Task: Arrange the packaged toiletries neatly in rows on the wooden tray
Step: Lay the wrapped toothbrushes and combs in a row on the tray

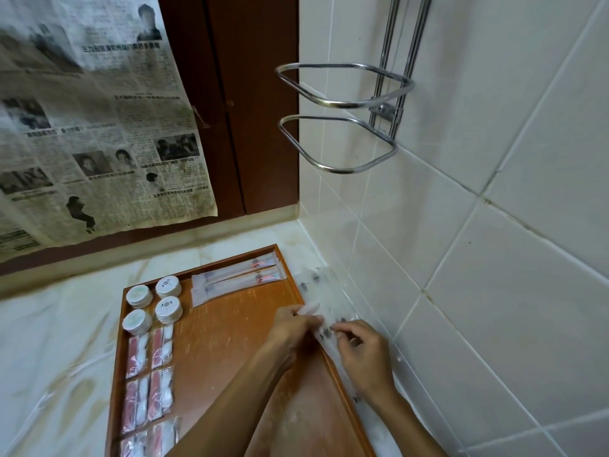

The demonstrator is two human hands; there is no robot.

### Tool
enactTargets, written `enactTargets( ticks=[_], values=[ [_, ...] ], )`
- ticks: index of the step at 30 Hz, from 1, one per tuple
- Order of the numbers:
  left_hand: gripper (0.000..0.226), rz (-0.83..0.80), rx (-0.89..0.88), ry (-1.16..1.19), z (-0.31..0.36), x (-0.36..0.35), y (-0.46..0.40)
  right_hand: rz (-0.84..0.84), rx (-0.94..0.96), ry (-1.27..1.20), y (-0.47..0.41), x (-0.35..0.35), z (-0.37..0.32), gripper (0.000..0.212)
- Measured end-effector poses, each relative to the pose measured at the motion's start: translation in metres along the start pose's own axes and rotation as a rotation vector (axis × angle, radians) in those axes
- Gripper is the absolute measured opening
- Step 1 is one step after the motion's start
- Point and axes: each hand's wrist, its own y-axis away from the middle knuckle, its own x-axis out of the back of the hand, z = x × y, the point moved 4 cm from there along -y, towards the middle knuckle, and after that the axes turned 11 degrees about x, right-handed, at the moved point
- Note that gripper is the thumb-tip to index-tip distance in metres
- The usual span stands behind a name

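Tray part-filled, more packets off its right edge.
Wooden tray flat on counter, rimmed. Four round white pucks in a 2x2 block at far-left corner. Below them, red-and-white sachets in two columns along left rim. Two long clear packets side by side, lying along far rim. Translucent packets with dark print lie over right rim.

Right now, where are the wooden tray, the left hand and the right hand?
wooden tray (230, 328): head view, bare floor.
left hand (291, 328): head view, back of hand.
right hand (364, 349): head view, back of hand.
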Motion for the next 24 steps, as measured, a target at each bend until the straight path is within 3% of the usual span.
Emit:
enactTargets(
  ticks=[4, 8, 11, 18, 21, 24],
  values=[
    [0.024, 0.080, 0.024, 0.200, 0.005, 0.025, 0.000, 0.091, -0.082, -0.060, -0.020, 0.004, 0.009, 0.024],
    [0.026, 0.171, 0.005, 0.369, 0.012, 0.068, 0.010, 0.012, -0.136, -0.015, -0.040, -0.006, 0.018, 0.022],
    [0.027, 0.204, -0.015, 0.522, 0.016, 0.106, 0.026, -0.062, -0.065, 0.090, -0.051, -0.017, 0.021, 0.023],
    [0.029, 0.296, -0.163, 0.915, 0.007, 0.215, 0.089, -0.180, 0.017, 0.322, -0.053, -0.045, 0.031, 0.026],
    [0.015, 0.351, -0.246, 1.180, -0.009, 0.270, 0.121, -0.181, 0.024, 0.361, -0.055, -0.048, 0.034, 0.026],
    [0.019, 0.491, -0.388, 1.476, -0.040, 0.320, 0.153, -0.184, 0.031, 0.368, -0.055, -0.050, 0.036, 0.026]
  ],
)
